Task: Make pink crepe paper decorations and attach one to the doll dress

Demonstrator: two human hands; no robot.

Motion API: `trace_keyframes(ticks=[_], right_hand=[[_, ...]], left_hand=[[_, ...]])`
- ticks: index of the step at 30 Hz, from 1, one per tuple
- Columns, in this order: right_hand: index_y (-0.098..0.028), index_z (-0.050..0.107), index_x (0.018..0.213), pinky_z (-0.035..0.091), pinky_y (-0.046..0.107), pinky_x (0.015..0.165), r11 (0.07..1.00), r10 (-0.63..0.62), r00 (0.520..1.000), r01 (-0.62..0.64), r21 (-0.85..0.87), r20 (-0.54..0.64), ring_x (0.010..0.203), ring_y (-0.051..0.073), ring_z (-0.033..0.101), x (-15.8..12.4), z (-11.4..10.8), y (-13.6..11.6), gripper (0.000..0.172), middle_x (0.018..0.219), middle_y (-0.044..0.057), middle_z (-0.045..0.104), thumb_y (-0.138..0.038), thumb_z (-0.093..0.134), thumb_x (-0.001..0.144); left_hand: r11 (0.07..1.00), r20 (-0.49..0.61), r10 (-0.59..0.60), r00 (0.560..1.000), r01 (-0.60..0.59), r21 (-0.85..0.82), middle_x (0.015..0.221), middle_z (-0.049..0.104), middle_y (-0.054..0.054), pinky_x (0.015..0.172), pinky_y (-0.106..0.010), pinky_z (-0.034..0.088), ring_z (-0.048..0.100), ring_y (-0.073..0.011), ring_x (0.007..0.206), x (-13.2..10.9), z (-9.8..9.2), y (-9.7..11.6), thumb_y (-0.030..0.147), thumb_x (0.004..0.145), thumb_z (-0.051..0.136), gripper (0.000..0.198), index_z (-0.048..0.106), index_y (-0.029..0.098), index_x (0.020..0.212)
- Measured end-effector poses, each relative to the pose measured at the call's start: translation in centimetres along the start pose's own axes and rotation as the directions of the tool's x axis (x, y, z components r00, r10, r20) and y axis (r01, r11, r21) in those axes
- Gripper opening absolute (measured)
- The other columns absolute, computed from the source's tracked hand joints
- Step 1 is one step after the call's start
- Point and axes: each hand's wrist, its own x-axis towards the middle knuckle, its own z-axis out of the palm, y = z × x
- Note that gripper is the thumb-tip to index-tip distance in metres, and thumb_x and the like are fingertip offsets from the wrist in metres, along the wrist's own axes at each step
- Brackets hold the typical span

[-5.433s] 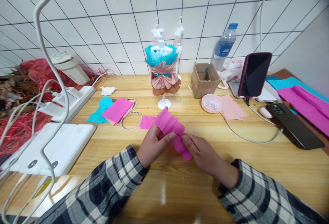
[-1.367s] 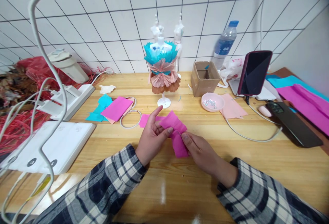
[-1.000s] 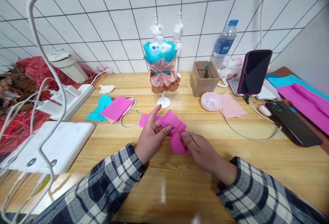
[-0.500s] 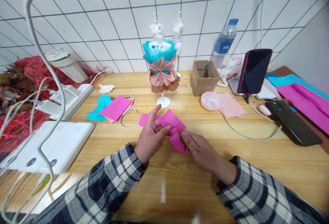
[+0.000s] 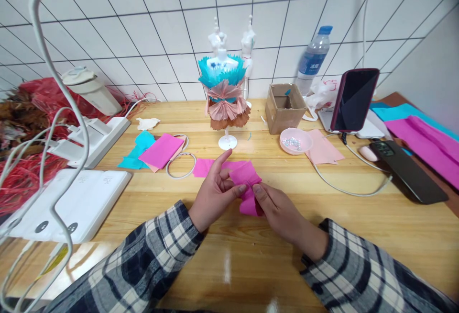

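Note:
A strip of bright pink crepe paper point(image 5: 245, 173) is pinched between my two hands above the table, its middle gathered into creases. My left hand point(image 5: 217, 191) grips it between thumb and fingers, with the index finger pointing up and away. Thumb and fingers of my right hand point(image 5: 274, 205) are closed on the gathered part, and a lower flap hangs between the hands. Behind my left hand another pink piece point(image 5: 202, 167) lies on the wood. Beyond stands a small white mannequin point(image 5: 223, 64) dressed in ruffled blue, peach and brown paper.
Left are pink paper squares point(image 5: 162, 150), a cable loop point(image 5: 181, 165), a power strip point(image 5: 103, 140) and a white power bank point(image 5: 68, 203). Right are a cardboard box point(image 5: 285, 109), a pink dish of sequins point(image 5: 295, 141), a propped phone point(image 5: 355, 100) and a dark phone point(image 5: 407, 172).
My hands have drawn closer together, the left shifting right. The pink paper's middle is now more bunched, and its upper flap has tipped lower.

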Motion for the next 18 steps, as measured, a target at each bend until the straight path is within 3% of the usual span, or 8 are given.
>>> trace_keyframes(ticks=[9, 18], right_hand=[[-0.022, 0.051, 0.081, 0.042, 0.031, 0.076, 1.000, -0.012, 1.000, 0.012, 0.025, -0.008, 0.073, 0.017, 0.056, 0.06, 0.11, -0.30, 0.044, 0.078, 0.003, 0.061, -0.051, 0.024, 0.100], [-0.021, 0.050, 0.080, 0.037, 0.028, 0.062, 0.999, -0.005, 1.000, 0.005, -0.043, -0.017, 0.066, 0.015, 0.051, 0.09, 0.24, -0.11, 0.045, 0.074, 0.001, 0.059, -0.052, 0.024, 0.100]], left_hand=[[0.999, -0.047, 0.028, 0.999, -0.029, -0.023, 0.073, 0.058, 0.006, 0.062, -0.020, 0.051, 0.057, -0.0071, 0.061, -0.03, 0.23, -0.02, 0.017, 0.070, 0.080, 0.090, 0.029, 0.025, 0.144], [0.999, -0.074, 0.006, 0.997, -0.009, -0.032, 0.076, 0.059, 0.005, 0.066, -0.023, 0.053, 0.061, -0.0092, 0.066, -0.08, 0.27, -0.05, 0.019, 0.069, 0.081, 0.093, 0.029, 0.027, 0.145]])
